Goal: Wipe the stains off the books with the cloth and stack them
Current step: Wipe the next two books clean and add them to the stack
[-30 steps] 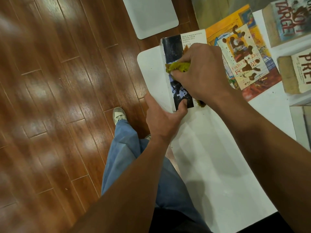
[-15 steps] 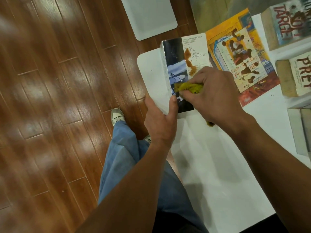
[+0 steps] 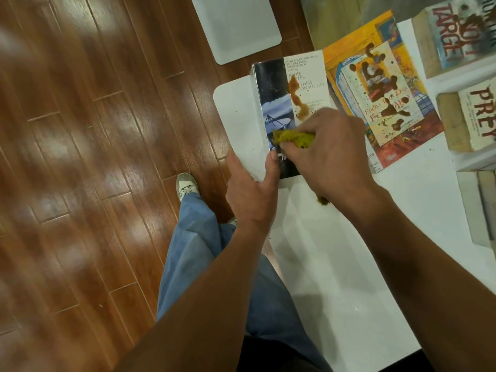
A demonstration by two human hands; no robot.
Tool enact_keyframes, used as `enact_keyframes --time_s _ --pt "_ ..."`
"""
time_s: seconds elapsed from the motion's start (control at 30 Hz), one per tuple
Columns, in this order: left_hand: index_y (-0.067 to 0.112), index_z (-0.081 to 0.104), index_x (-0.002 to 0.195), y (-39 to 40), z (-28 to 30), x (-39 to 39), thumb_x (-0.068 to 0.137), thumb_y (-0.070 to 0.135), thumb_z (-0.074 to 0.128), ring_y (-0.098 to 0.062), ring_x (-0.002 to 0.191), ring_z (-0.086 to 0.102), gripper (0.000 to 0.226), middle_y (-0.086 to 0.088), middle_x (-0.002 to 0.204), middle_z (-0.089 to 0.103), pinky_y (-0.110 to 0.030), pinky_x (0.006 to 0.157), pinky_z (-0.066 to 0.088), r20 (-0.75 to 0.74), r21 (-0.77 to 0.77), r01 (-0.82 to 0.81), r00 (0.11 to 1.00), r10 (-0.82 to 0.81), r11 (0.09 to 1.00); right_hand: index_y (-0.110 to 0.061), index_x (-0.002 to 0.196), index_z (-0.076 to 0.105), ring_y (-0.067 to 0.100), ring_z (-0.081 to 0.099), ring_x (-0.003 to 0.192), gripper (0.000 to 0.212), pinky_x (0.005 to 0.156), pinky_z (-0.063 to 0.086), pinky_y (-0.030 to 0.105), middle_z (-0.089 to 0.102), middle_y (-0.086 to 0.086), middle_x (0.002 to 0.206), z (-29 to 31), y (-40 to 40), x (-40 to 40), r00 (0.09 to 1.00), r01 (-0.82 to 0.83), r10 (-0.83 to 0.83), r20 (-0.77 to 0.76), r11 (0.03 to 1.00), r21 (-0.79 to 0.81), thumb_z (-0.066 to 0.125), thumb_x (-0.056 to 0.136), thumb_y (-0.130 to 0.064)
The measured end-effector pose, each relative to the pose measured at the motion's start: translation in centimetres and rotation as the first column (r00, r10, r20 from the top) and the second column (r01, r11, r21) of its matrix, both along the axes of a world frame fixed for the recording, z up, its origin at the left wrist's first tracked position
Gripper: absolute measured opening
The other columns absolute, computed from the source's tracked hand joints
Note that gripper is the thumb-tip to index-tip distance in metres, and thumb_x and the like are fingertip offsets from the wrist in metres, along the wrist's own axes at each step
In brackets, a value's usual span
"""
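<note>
A paperback [image 3: 284,87] with a dark and white cover lies at the near left corner of the white table [image 3: 335,264]. A brown stain [image 3: 295,96] runs down its white half. My right hand [image 3: 330,154] grips a bunched yellow-green cloth [image 3: 294,138] and presses it on the lower part of the cover. My left hand [image 3: 251,191] holds the book's near corner, thumb on the cover. To the right lies a large colourful book [image 3: 381,84] with dark brown blotches.
Thick paperbacks sit at the right: one titled TARGET [image 3: 453,30], one titled PREY [image 3: 472,116], and a pale one [image 3: 477,208] at the edge. A white board [image 3: 236,25] lies on the wooden floor [image 3: 80,157]. My jeans leg and shoe [image 3: 186,185] stand beside the table.
My right hand dragged the cloth down the cover toward me, uncovering the brown stain. My left thumb shifted from the book's near edge up along its left side.
</note>
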State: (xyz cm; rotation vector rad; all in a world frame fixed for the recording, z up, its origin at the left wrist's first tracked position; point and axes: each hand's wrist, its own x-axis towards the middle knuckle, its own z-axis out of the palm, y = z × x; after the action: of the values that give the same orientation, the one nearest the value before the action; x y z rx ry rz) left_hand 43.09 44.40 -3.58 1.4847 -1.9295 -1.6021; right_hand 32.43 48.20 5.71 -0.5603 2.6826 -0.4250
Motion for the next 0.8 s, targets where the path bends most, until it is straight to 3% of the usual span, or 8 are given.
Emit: enact_keyframes --time_s 0.13,0.23,0.3,0.47,0.67,0.8 --pt "0.019 0.04 0.139 0.1 0.1 0.1 0.084 0.067 0.047 0.023 0.093 0.054 0.074 0.028 0.111 0.055 0.004 0.075 0.039 -0.017 -0.003 -0.004 1.0 0.004 1.0 -0.018 0.113 0.074 0.011 0.057 0.094 0.037 0.074 0.037 0.019 0.069 0.001 0.112 -0.3 -0.9 0.2 1.0 0.005 -0.005 -0.005 1.0 -0.015 0.075 0.086 -0.043" --pt "0.02 0.039 0.141 0.1 0.1 0.1 0.083 0.071 0.045 0.01 0.094 0.059 0.078 0.018 0.118 0.06 -0.002 0.077 0.043 -0.016 0.004 0.006 1.0 -0.005 1.0 -0.019 0.109 0.076 0.006 0.047 0.09 0.033 0.071 0.039 0.022 0.07 -0.001 0.108 0.4 0.8 0.4 0.997 -0.03 0.029 0.074 0.999 0.019 0.076 0.085 -0.042" --pt "0.02 0.038 0.142 0.1 0.2 0.1 0.083 0.073 0.043 0.007 0.092 0.058 0.079 0.016 0.118 0.059 -0.006 0.078 0.044 -0.015 0.006 0.004 1.0 -0.004 1.0 -0.019 0.111 0.075 0.009 0.051 0.096 0.034 0.074 0.041 0.024 0.07 0.0 0.112 0.7 1.0 0.2 0.995 -0.032 0.029 0.098 0.999 0.027 0.076 0.085 -0.041" --pt "0.019 0.039 0.144 0.1 0.0 0.0 0.084 0.072 0.043 0.002 0.099 0.057 0.08 0.02 0.116 0.056 -0.013 0.084 0.044 -0.024 -0.007 -0.009 1.0 0.009 1.0 -0.019 0.117 0.072 0.014 0.06 0.105 0.042 0.082 0.039 0.018 0.067 0.002 0.117 -0.2 -0.8 0.3 1.0 -0.007 0.008 0.02 0.999 -0.033 0.075 0.085 -0.044" --pt "0.023 0.039 0.14 0.1 -0.1 0.0 0.082 0.074 0.046 0.002 0.095 0.061 0.078 0.019 0.113 0.059 -0.024 0.086 0.053 -0.006 0.004 0.003 1.0 -0.003 1.0 -0.016 0.11 0.076 0.005 0.048 0.092 0.033 0.066 0.035 0.012 0.068 0.0 0.108 0.1 1.7 -0.8 1.0 0.012 -0.011 0.021 0.999 -0.047 0.076 0.086 -0.038" --pt "0.027 0.038 0.137 0.1 -0.3 0.1 0.083 0.073 0.048 0.001 0.097 0.064 0.072 0.028 0.107 0.057 -0.036 0.088 0.059 0.011 0.013 -0.005 1.0 0.005 1.0 -0.016 0.115 0.075 0.014 0.058 0.102 0.036 0.076 0.038 0.018 0.068 0.003 0.114 0.1 1.9 -2.1 0.999 -0.007 0.006 -0.04 0.999 -0.046 0.076 0.086 -0.038"
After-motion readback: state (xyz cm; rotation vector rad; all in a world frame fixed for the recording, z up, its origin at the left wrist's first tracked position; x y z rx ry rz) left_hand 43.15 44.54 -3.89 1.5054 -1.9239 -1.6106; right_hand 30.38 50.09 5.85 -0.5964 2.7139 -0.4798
